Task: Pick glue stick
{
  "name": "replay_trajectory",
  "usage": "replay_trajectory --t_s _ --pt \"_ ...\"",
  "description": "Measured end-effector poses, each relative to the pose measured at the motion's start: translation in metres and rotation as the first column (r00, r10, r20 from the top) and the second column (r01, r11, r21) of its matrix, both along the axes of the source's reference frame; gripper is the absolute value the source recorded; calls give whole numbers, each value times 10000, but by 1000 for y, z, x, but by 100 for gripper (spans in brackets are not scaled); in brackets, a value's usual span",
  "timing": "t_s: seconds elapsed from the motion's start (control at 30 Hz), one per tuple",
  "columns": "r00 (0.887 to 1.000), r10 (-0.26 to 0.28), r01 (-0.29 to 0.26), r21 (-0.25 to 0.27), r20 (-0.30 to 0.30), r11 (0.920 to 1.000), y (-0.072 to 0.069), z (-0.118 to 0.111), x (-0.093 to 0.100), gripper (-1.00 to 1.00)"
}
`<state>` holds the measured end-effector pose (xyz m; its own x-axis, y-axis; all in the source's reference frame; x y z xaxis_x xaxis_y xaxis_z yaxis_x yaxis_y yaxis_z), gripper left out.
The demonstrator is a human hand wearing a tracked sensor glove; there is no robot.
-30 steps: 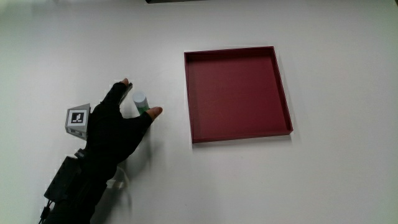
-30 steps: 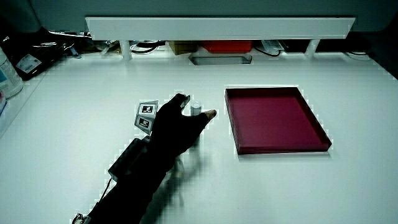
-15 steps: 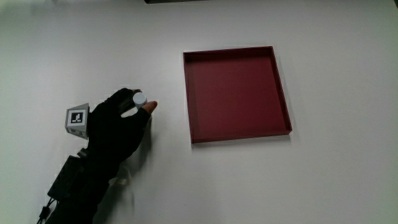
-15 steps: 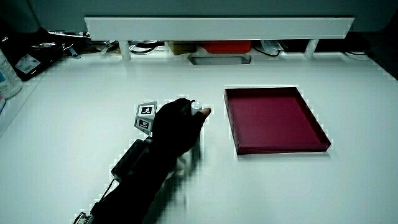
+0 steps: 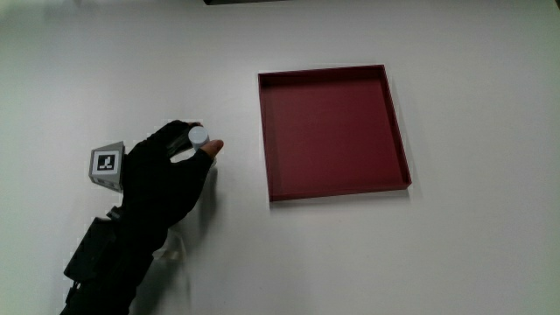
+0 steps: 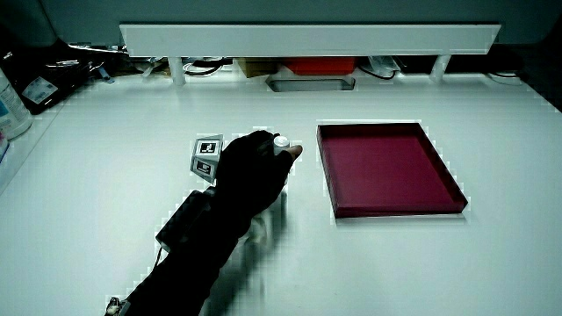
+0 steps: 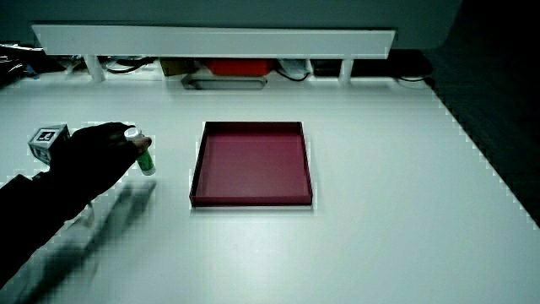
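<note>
Hand (image 5: 166,171) closed around glue stick (image 5: 194,140), fingers and thumb pinching its upper body just under the white cap (green lower portion visible in a side view (image 7: 145,159)). Stick tilted, cap pointing away from the person; whether its base touches the white table (image 5: 455,254) cannot be told. Patterned cube (image 5: 106,166) sits on the back of the hand. Red tray (image 5: 398,131) lies near the hand, apart from it, nothing inside

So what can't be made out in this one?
- Glue stick: main view shows only its cap; the hand covers its body.
- Its label: too small in a side view.
- Whether it has left the table: unclear in every view.
- Forearm: cut off by the picture edge.
</note>
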<state>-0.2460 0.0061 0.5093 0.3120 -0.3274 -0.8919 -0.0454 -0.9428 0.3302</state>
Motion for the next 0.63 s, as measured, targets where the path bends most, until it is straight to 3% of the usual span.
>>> replay_trajectory --t_s 0.17,0.33,0.43,0.63 --pt "9995 302 -302 95 29 9995 -10 -17 13 100" --pt "9972 674 -659 462 -319 9968 -25 -32 34 100" --pt "9967 792 -782 512 -178 9956 -33 -37 46 100" --pt "9885 1384 -1322 957 -604 9866 -45 -44 76 100"
